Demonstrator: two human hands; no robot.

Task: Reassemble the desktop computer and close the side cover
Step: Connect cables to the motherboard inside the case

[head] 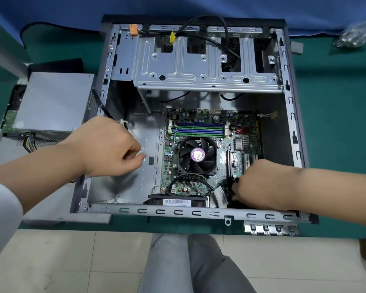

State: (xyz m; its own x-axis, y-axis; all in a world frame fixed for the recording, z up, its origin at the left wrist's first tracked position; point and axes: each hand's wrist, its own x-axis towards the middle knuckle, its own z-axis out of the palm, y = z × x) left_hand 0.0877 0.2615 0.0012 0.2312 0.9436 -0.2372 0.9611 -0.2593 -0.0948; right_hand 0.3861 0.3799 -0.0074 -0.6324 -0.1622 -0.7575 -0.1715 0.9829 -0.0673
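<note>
The computer case (pixel 199 212) is bare sheet metal, dull grey and stamped; the drive cage (pixel 190 66) is the same metal, a little brighter; the motherboard (pixel 230 132) is green, faintly glossy; the fan (pixel 197 155) is matt black plastic; the power supply (pixel 53 102) is smooth matt metal; the table (pixel 336 123) is matt green.

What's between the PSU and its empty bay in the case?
The left hand hovers over the bare bay floor, and a black cable drapes over the case wall between the PSU and the bay. Nothing else visible blocks it.
</note>
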